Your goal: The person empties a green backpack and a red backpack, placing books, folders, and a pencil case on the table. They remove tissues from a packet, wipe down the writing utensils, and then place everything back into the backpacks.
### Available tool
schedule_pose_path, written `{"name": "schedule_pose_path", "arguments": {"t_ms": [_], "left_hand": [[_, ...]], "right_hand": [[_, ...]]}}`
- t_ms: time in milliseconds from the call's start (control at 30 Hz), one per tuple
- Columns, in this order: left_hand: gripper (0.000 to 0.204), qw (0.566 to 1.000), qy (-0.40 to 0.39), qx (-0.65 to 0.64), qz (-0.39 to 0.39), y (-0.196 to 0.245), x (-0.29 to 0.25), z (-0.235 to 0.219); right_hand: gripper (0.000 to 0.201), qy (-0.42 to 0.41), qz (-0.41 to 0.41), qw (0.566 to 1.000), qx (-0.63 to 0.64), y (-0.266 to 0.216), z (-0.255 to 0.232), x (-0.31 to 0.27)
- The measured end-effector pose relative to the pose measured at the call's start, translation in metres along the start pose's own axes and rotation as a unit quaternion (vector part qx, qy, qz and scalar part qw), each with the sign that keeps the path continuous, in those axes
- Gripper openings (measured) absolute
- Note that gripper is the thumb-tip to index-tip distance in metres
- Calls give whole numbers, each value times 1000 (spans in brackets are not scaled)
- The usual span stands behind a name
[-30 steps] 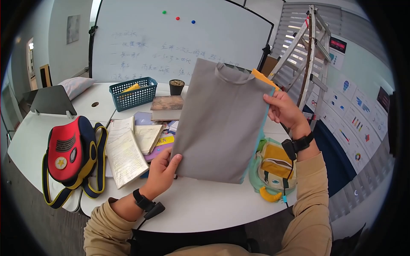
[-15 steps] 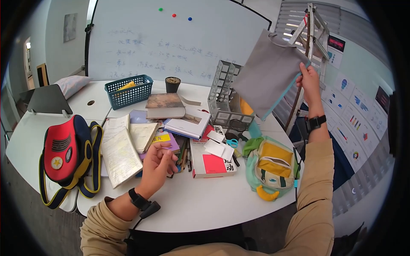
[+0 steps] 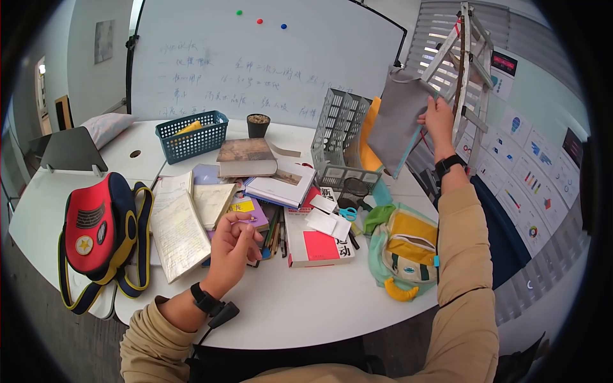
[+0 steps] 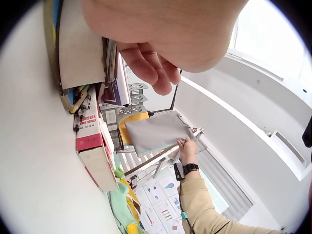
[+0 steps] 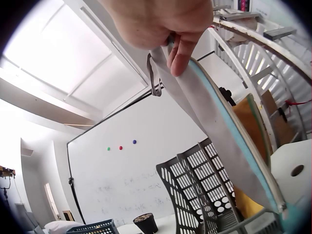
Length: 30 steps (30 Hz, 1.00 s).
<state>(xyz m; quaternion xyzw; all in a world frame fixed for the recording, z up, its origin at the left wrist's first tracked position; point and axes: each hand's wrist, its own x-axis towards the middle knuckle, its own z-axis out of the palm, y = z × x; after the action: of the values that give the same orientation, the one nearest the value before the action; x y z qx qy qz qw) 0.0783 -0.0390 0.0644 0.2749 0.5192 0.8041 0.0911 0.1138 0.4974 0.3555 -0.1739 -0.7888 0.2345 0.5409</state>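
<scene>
A grey fabric document bag [image 3: 397, 118] with a small loop handle and a light-blue zip edge hangs tilted over the table's far right. My right hand [image 3: 437, 120] grips it by the zipped edge, fingertips and thumb pinching the fabric. In the right wrist view its zip [image 5: 243, 141] runs down toward the grey file rack [image 5: 187, 180]. The bag is beside the rack's right section, where a yellow folder [image 3: 368, 137] stands. My left hand [image 3: 235, 246] hovers loosely curled with nothing in it, near a purple book [image 3: 254, 214] and several pencils [image 3: 276, 233].
A red-and-navy bag [image 3: 96, 223] stands at left, beside open notebooks [image 3: 182, 239]. Stacked books [image 3: 246, 156], white cards and blue scissors [image 3: 348, 214] cover the middle. A green-and-yellow backpack [image 3: 405, 249] lies at right. Behind are a blue-green basket [image 3: 191, 140], a potted plant [image 3: 258, 126] and a ladder [image 3: 469, 76].
My left hand has let go of the grey bag. The right hand has carried it right and away from me, then lowered it beside the file rack, uncovering the books and rack.
</scene>
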Motion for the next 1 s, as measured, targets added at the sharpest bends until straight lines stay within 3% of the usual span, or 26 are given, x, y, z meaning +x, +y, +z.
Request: {"name": "schedule_pose_path", "arguments": {"t_ms": [333,533,633,733,933,1000], "left_hand": [[23,1000,-1,-1,-19,3,0,0],[23,1000,-8,-2,-21,1,-1,-1],[24,1000,-8,-2,-24,1,-1,-1],[24,1000,-11,-4,-24,-1,0,-2],[26,1000,-7,-13,-22,0,1,-2],[26,1000,-7,-16,-24,3,0,-1]], "right_hand": [[39,72,-5,996,58,46,60,0],[38,35,126,979,156,103,86,-18],[37,-22,149,983,104,114,85,-21],[37,-54,112,990,62,117,79,-25],[43,-132,165,977,18,134,85,-22],[52,-25,76,995,-67,141,90,-18]]}}
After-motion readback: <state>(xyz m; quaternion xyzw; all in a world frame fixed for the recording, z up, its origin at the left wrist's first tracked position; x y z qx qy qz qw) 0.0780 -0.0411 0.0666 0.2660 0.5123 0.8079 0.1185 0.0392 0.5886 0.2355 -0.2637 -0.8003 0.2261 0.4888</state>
